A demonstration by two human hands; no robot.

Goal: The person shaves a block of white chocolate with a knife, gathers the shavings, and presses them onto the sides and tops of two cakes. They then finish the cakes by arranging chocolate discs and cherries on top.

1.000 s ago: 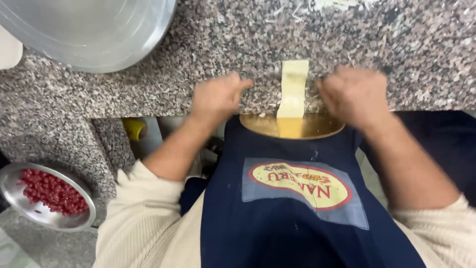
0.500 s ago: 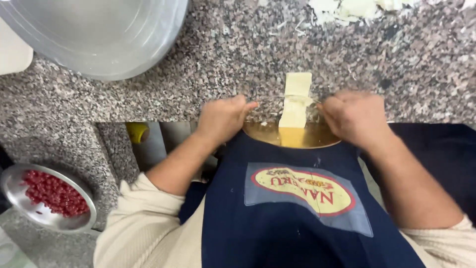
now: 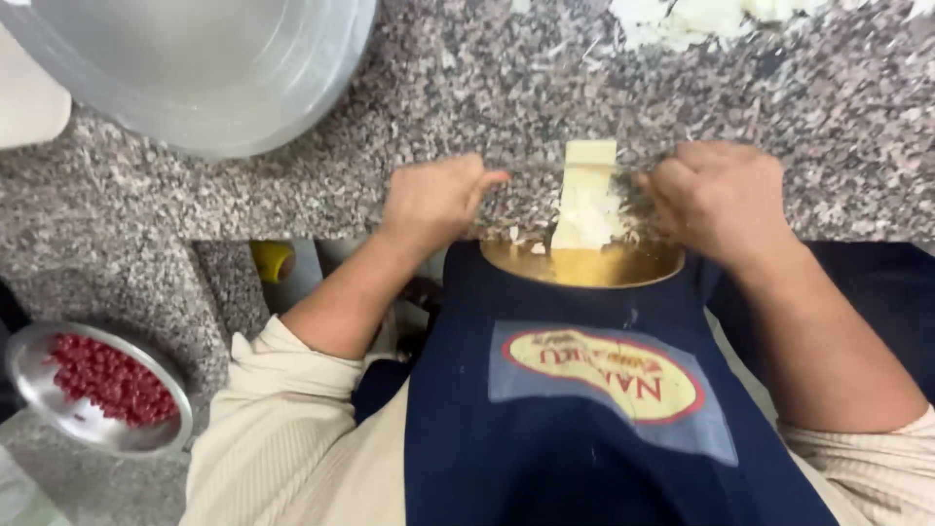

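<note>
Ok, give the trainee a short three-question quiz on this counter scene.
1. True or false: the pale slab lies between the left hand and the right hand.
2. What fills the small steel plate at lower left? A) red seeds B) green leaves C) white rice
3. Which vessel sits at the granite counter's upper left?

Key:
1. True.
2. A, red seeds.
3. A large steel bowl.

So the scraper (image 3: 587, 195) sits at the desk (image 3: 487, 88) edge, between the left hand (image 3: 433, 200) and right hand (image 3: 721, 195). A bowl (image 3: 584, 263) is right below it. Big basin (image 3: 195, 68) far left on the desk, small dish (image 3: 93, 390) lower left.
</note>
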